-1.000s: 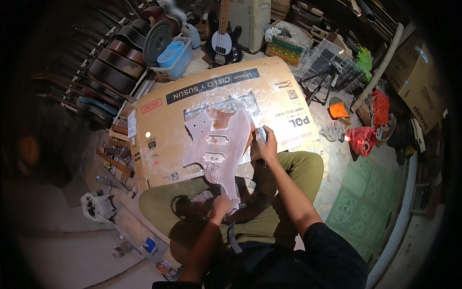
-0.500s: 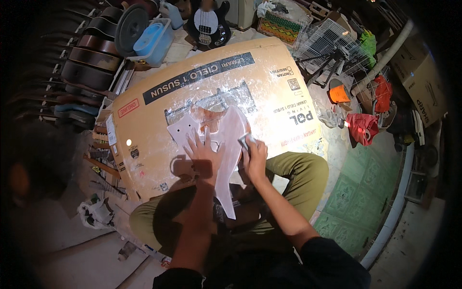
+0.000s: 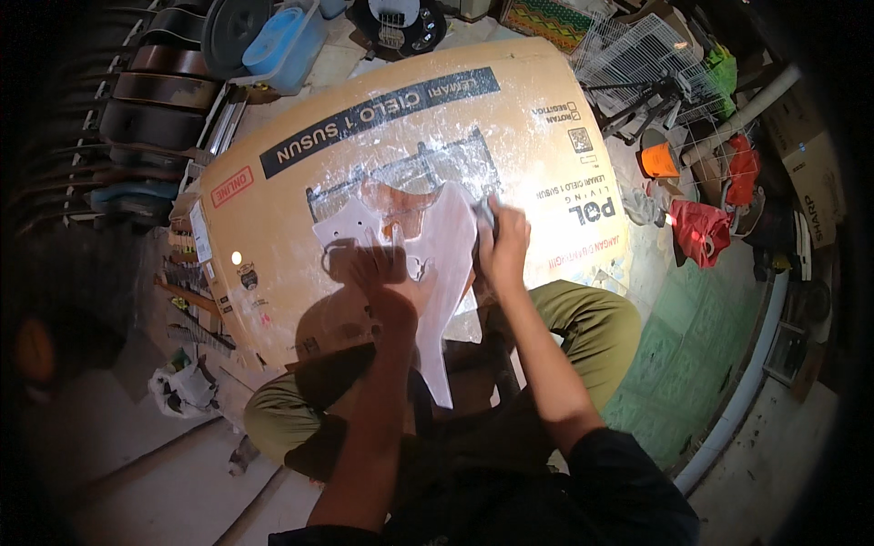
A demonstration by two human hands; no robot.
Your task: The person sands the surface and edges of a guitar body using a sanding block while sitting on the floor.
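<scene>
A pale, pinkish-white electric guitar body point(image 3: 446, 287) lies across my lap and the cardboard, its long pointed end toward me. Brown wood shows at its far cutout, and small dark holes sit near its left side. My left hand point(image 3: 390, 278) rests flat on the body with fingers spread, partly in shadow. At the body's right edge, my right hand point(image 3: 507, 244) is closed around a small grey sanding pad point(image 3: 485, 217). The fingers cover much of the pad, and its contact with the edge is hard to see.
White dust marks the large cardboard sheet point(image 3: 273, 232) beneath. Several guitar bodies point(image 3: 146, 123) are racked at left. A blue tub point(image 3: 273, 45) and a black bass guitar point(image 3: 396, 27) stand beyond. At right are a wire cage point(image 3: 642, 64), an orange container point(image 3: 658, 161) and a red bag point(image 3: 699, 232).
My right hand and the pad have moved farther away along the body's right edge. My left hand stays on the body. The whole view has shifted slightly.
</scene>
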